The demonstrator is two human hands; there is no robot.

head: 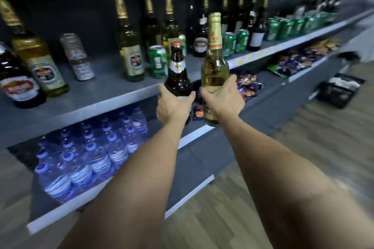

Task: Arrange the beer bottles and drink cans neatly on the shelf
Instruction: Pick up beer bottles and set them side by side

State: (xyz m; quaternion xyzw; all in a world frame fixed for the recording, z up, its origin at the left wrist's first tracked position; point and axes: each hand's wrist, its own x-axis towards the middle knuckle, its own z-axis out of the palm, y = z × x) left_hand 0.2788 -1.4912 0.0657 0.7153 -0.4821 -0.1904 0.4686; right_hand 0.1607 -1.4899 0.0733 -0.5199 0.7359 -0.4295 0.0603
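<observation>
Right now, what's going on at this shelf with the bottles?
A person is stocking a drinks shelf. The left hand grips a dark brown beer bottle and the right hand grips a taller clear bottle of golden beer, both upright in front of the shelf edge, not yet set down. Beer bottles and green cans already stand on the shelf, loosely spaced. Packs of water bottles sit on the shelf below.

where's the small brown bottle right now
In the head view, the small brown bottle is held upright in the left hand, in front of the shelf edge, just left of the gold bottle.
</observation>
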